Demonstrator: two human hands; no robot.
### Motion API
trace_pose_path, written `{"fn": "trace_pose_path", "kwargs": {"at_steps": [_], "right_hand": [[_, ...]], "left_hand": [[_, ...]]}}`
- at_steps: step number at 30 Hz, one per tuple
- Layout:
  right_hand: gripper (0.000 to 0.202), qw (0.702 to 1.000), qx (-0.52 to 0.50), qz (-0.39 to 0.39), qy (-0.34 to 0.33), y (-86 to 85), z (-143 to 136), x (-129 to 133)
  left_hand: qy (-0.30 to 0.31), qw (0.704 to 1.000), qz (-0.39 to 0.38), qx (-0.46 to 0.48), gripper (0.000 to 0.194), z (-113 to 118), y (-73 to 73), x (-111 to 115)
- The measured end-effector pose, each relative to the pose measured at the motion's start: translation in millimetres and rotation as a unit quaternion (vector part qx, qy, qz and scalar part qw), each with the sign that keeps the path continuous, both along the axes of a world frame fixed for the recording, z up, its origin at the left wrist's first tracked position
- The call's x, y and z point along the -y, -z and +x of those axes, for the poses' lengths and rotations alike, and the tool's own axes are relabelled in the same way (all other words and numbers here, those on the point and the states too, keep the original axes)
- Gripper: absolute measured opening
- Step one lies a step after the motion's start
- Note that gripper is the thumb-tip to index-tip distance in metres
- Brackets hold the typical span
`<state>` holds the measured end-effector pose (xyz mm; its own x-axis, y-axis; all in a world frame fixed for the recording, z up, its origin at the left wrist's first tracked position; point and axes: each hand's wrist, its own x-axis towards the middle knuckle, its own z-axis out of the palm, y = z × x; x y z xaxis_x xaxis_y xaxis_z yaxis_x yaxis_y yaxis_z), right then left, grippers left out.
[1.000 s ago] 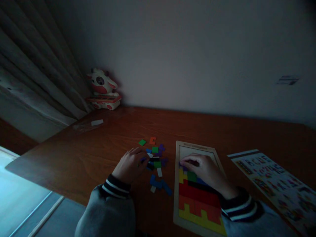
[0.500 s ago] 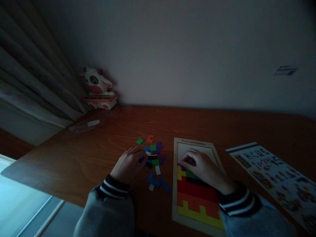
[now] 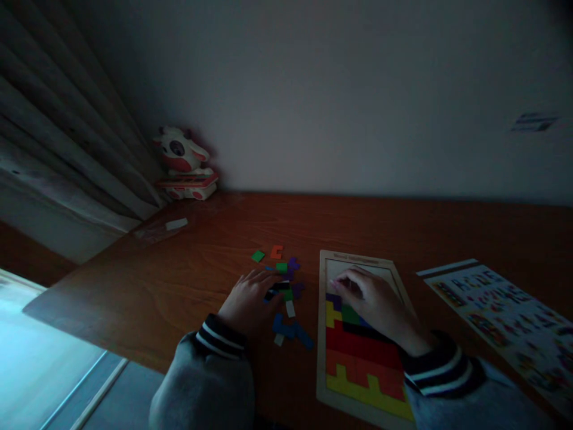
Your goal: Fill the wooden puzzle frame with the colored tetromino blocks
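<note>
My left hand [image 3: 250, 300] is over the loose coloured puzzle pieces, its fingers stretched out and touching some of them. Beside its fingertips lie a black piece [image 3: 281, 286], a green piece [image 3: 282, 267] and a purple piece [image 3: 298, 291]; others under the hand are hidden. Over the wooden puzzle board [image 3: 320, 358], my right hand [image 3: 378, 306] has thumb and forefinger brought together in a loop, with nothing visible between the tips. Just below those tips, a purple piece [image 3: 332, 299] lies flat in the board, above yellow, green, black, red and orange pieces.
Blue pieces [image 3: 293, 331], a white piece [image 3: 290, 309], an orange piece [image 3: 277, 251] and a green square [image 3: 258, 256] lie left of the board. A printed pattern sheet [image 3: 496, 310] is at right. A cow toy keyboard [image 3: 185, 164] and a clear plastic bag [image 3: 154, 233] are at far left.
My right fingertips have lifted off the board's upper left corner, uncovering the purple piece. My left hand has spread its fingers and shifted right over the loose pieces. The view has turned slightly left.
</note>
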<state>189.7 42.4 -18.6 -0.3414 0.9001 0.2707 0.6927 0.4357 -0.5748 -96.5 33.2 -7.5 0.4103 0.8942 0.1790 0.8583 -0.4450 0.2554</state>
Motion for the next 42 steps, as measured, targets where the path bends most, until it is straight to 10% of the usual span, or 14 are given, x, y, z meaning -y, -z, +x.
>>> {"fn": "trace_pose_path", "kwargs": {"at_steps": [12, 42], "right_hand": [[0.029, 0.99, 0.027, 0.105, 0.088, -46.1, 44, 13], [0.031, 0.993, 0.008, 0.063, 0.102, -37.1, 69, 32]], "left_hand": [[-0.127, 0.991, 0.022, -0.039, 0.029, 0, -5.1, 0], [-0.22, 0.967, -0.038, -0.124, 0.035, 11, -6.8, 3]]}}
